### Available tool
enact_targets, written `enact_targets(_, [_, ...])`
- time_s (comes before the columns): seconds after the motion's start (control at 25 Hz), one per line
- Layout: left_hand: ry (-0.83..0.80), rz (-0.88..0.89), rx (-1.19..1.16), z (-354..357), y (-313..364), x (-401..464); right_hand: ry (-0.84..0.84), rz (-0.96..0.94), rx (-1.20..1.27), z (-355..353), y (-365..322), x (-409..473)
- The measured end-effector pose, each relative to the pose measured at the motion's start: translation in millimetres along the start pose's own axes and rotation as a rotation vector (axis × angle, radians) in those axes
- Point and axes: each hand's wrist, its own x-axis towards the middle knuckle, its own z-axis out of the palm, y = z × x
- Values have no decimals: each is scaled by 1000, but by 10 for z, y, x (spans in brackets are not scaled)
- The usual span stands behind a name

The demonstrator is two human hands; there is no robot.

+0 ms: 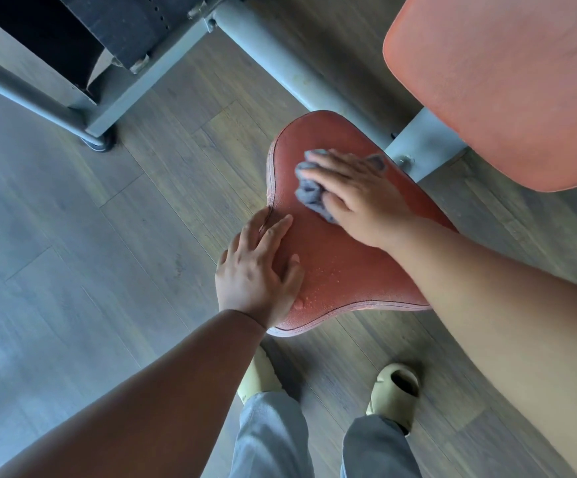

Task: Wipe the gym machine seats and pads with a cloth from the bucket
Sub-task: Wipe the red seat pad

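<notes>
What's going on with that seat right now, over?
Right hand presses cloth flat on seat. Left hand flat, steadying. Droplets remain. Nothing blocking.

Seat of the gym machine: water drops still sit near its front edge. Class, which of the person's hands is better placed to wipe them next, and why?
Right. The right hand already presses the grey cloth onto the seat; the left hand only rests flat on the seat's edge, without a cloth.
</notes>
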Motion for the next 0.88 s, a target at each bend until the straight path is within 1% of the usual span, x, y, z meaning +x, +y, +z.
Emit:
enact_targets(0.08, [3,-8,9,2,-2,4,80,343,-9,-35,20,84])
enact_targets(0.12, [6,-10,1,0,1,5,99,499,-23,15,-102,260])
enact_targets(0.16, [6,-9,-10,1,0,7,105,548,-19,61,-288,439])
enact_targets(0.2, [6,-4,-15,-1,-1,8,91,474,-20,100,-453,549])
enact_targets(0.28, [1,-4,-25,-7,4,9,7,142,14,175,-568,445])
enact_targets(0.32, [-3,-17,-54,-17,10,8,-19,27,45,165,-496,269])
enact_targets(0.36, [-6,-44,-104,-29,10,8,-8,5,67,140,-393,65])
enact_targets(0.4, [-4,-77,-161,-54,16,14,38,85,76,106,-329,-118])
enact_targets(0.48, [0,-148,-272,-90,20,37,119,418,82,96,-391,-309])
enact_targets(0.52, [1,-179,-337,-116,37,56,109,556,108,92,-522,-301])
enact_targets(0.56, [11,-210,-395,-151,59,96,77,618,174,77,-651,-245])
enact_targets(0.6, [31,-224,-419,-195,84,150,45,608,279,64,-729,-188])
enact_targets(0.64, [54,-208,-404,-244,113,220,21,546,421,5,-782,-171])
enact_targets(0.68, [72,-154,-362,-290,163,301,32,483,576,-78,-769,-216])
enact_targets(0.72, [82,-61,-307,-328,231,369,80,467,683,-199,-686,-312])
enact_targets(0.76, [75,53,-238,-333,312,422,137,512,687,-283,-541,-454])
enact_targets(0.8, [28,167,-130,-287,415,449,189,606,580,-335,-367,-605])
enact_targets(0.84, [-63,253,19,-189,530,450,193,717,403,-361,-206,-764])
enact_targets(0.88, [-182,286,183,-60,674,422,144,777,185,-312,-102,-902])
